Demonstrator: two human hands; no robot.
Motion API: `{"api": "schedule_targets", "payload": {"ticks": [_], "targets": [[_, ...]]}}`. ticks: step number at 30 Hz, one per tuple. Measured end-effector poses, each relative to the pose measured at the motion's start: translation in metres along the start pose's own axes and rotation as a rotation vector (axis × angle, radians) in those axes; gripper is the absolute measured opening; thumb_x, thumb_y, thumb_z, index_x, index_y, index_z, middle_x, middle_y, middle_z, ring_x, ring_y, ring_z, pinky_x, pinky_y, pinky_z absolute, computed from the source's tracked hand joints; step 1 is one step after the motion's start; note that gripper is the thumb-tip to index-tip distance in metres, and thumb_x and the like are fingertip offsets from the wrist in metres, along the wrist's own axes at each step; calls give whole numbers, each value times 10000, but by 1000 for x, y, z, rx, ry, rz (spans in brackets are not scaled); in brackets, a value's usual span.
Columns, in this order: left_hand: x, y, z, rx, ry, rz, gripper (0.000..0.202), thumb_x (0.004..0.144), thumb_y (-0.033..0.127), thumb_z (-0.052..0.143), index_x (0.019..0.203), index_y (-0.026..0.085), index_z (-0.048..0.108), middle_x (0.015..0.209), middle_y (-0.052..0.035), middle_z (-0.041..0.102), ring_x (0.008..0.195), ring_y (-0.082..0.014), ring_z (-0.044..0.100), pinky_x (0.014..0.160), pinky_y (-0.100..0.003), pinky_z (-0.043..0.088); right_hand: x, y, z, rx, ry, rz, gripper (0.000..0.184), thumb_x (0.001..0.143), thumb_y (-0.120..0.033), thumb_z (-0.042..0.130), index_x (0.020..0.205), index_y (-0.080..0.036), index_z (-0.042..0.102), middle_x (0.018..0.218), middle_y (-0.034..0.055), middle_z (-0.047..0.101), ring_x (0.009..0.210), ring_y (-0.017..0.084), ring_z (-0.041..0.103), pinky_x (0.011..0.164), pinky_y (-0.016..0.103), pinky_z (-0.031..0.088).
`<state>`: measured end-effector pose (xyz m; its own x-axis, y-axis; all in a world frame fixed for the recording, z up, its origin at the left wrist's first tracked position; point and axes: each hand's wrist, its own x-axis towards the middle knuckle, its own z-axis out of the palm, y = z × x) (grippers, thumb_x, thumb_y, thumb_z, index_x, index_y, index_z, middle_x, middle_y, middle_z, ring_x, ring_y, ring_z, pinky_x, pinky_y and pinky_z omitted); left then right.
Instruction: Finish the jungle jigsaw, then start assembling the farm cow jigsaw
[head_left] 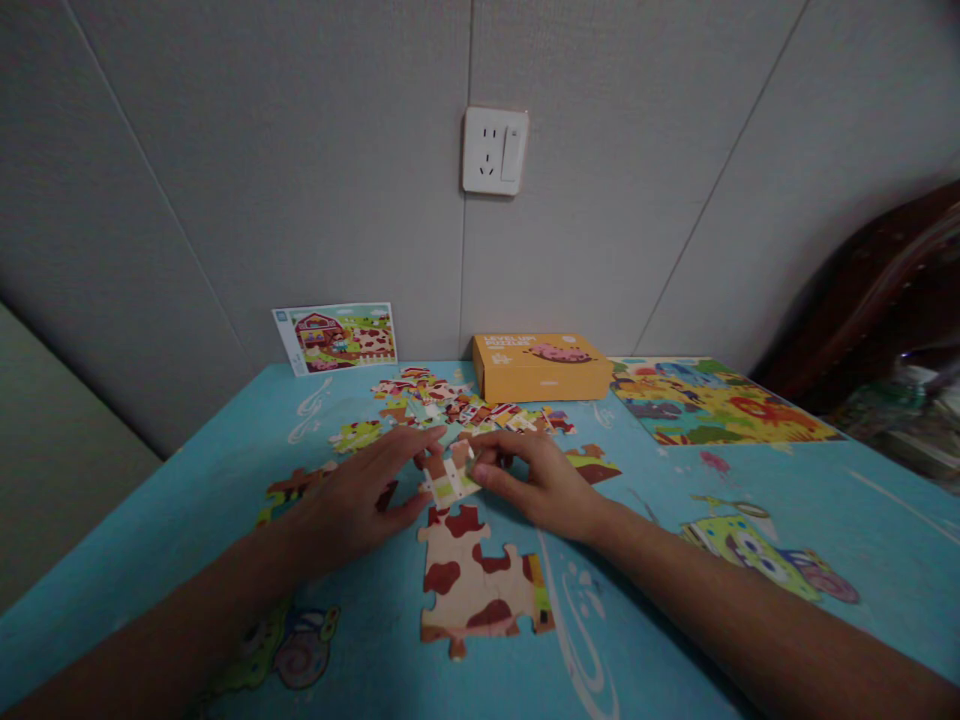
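Observation:
A small puzzle piece (452, 478) with a white fence on brown and green is between my two hands, tilted up off the table. My right hand (538, 478) pinches its right edge between thumb and fingers. At its left edge, the thumb and fingers of my left hand (375, 482) are closed on it. Just below lies a joined patch of cow-patterned puzzle pieces (480, 590), white with red-brown spots. Behind my hands, a pile of loose puzzle pieces (487, 412) spreads over the table. More pieces (296, 485) lie partly hidden beside my left forearm.
A yellow puzzle box (544, 385) stands against the wall, beside a finished-looking animal picture (724, 405) on the right. A farm picture card (341, 340) leans at the back left. The blue cartoon tablecloth (652, 620) covers the table. A wall socket (495, 150) is above.

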<state>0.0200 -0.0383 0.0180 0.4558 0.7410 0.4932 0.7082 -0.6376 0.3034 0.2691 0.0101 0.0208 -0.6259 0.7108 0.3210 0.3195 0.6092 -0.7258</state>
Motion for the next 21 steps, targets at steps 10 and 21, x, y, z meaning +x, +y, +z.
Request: {"api": "schedule_targets", "payload": {"ticks": [10,21], "targets": [[10,-4,-2,0,123,-78,317,895,146,419,1016,180,709,1087,-81,654,1016,-195,633,921,-334,522,1,-1,3,-96,-90,67,235,919,-279,517,739,-164,614,652,-19,569,584,102,474,568,236,341],[0,-44,3,568,-126,-588,441,821,203,425,1196,94,631,1084,-166,646,1089,-299,587,955,-422,451,2,6,-1,-214,11,105,225,910,-227,498,727,-176,619,644,-12,594,584,117,498,580,251,339]]}}
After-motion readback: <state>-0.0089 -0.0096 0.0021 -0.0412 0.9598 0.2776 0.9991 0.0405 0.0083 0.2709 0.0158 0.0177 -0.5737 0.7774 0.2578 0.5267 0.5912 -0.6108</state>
